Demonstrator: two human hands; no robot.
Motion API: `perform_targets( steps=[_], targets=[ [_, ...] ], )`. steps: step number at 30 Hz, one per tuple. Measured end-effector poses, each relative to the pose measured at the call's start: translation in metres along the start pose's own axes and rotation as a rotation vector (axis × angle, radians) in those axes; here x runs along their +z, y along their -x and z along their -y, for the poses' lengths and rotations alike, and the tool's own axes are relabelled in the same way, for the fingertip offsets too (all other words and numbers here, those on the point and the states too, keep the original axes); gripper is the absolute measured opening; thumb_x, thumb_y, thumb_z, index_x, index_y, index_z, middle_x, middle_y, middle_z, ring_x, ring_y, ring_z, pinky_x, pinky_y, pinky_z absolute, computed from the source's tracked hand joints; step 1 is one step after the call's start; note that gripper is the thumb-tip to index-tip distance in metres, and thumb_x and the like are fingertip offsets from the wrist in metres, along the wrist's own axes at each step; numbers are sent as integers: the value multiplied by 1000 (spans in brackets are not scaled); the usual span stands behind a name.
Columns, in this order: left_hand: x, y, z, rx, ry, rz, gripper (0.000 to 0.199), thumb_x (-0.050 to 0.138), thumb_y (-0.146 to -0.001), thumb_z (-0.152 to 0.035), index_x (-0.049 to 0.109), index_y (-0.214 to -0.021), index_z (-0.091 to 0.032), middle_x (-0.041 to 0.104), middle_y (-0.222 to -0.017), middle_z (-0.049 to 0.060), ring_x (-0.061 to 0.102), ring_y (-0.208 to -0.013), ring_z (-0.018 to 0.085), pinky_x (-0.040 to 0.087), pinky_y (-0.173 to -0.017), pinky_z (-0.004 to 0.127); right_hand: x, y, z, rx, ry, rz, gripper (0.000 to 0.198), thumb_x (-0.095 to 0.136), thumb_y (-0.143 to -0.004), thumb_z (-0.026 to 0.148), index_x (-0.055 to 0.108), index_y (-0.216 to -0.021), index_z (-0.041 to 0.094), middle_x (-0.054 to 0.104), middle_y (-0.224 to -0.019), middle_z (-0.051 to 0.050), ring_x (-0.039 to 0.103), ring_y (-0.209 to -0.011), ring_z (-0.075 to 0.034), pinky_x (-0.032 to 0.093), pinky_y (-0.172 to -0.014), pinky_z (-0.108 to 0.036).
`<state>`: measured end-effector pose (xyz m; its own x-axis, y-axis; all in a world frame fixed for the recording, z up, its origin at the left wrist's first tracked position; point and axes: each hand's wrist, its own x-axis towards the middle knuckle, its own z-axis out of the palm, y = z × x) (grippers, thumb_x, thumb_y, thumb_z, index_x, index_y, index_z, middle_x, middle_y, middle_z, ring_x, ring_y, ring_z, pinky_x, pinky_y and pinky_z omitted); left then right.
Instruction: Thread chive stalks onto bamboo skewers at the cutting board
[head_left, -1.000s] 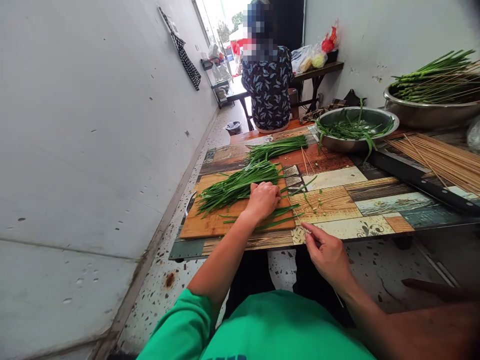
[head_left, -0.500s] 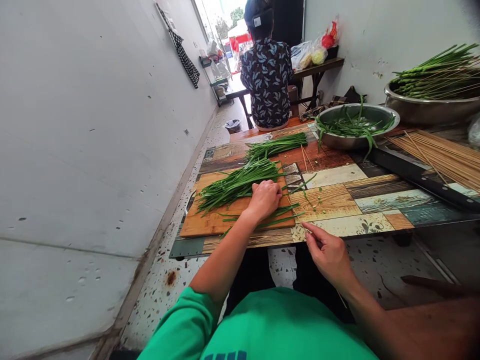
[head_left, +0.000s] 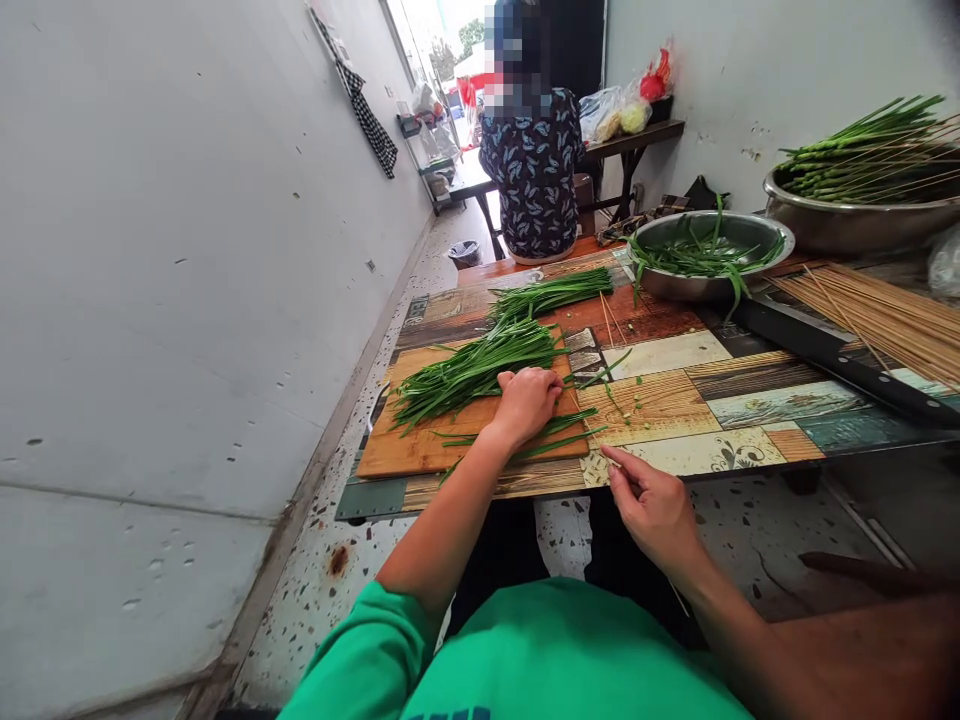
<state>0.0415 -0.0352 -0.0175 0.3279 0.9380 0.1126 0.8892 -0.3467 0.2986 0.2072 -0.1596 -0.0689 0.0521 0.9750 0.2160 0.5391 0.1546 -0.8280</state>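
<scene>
My right hand [head_left: 655,500] pinches a thin bamboo skewer [head_left: 679,598] just off the table's front edge. The skewer's tail sticks out below the hand, and its front part points toward my left hand. Over the right side of the wooden cutting board [head_left: 405,455], my left hand [head_left: 529,400] is closed with its fingers pressed down on garlic chives. Its fingertips are mostly hidden from above. A thick pile of chives [head_left: 480,365] lies on the board behind that hand. A few loose chive stalks [head_left: 559,440] lie in front of it.
Another chive bunch [head_left: 555,292] lies beyond the board. To the right are a metal bowl of chive pieces [head_left: 712,290], a black-handled knife [head_left: 847,365], many bamboo skewers [head_left: 877,310] and a large basin [head_left: 862,225] of skewered greens. A person [head_left: 536,180] sits ahead, back turned.
Both hands stay nearly where they were, the left on the chives and the right on the skewer. The view has shifted very slightly.
</scene>
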Motion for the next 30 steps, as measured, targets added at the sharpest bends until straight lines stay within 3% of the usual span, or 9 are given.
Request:
perform_targets(
  steps=[5,10,18,24,28,30],
  targets=[
    [1,1,0,-3,5,-22,19,48,-86,-22,67,-85,-19,70,-95,4,59,-98,20,29,-81,36,1,0,-1,-16,-10,-11,35,47,-86,30,68,-110,16,74,-93,-6,68,-67,-15,53,-60,-24],
    [2,2,1,-19,18,-22,19,49,-86,-23,68,-84,-20,70,-94,4,59,-98,20,29,-82,36,0,0,-1,-9,-10,-15,36,46,-86,30,69,-110,17,74,-91,-6,65,-57,-14,53,-56,-25],
    [0,2,3,24,33,-10,19,49,-86,-21,68,-84,-20,70,-94,3,59,-98,19,29,-83,36,2,-2,-1,-14,-18,-9,36,46,-86,30,68,-110,16,74,-93,-7,68,-66,-16,54,-61,-26],
    [-1,8,1,71,60,-21,20,49,-86,-21,69,-86,-21,69,-92,3,59,-96,18,31,-84,35,2,-4,3,5,10,3,37,46,-87,32,68,-112,17,73,-73,-4,59,-47,-13,48,-46,-24],
    [-6,14,-1,140,104,17,20,51,-87,-25,70,-85,-23,69,-90,1,59,-95,17,32,-85,33,4,-8,3,-9,9,-36,35,46,-86,31,69,-109,18,73,-74,-4,63,-53,-15,50,-50,-25],
    [-9,13,2,108,118,-32,19,51,-87,-27,70,-86,-24,69,-92,1,59,-94,17,33,-85,32,6,-8,2,-7,6,-36,35,46,-86,30,69,-109,17,73,-72,-4,64,-56,-16,51,-52,-25]
  ],
)
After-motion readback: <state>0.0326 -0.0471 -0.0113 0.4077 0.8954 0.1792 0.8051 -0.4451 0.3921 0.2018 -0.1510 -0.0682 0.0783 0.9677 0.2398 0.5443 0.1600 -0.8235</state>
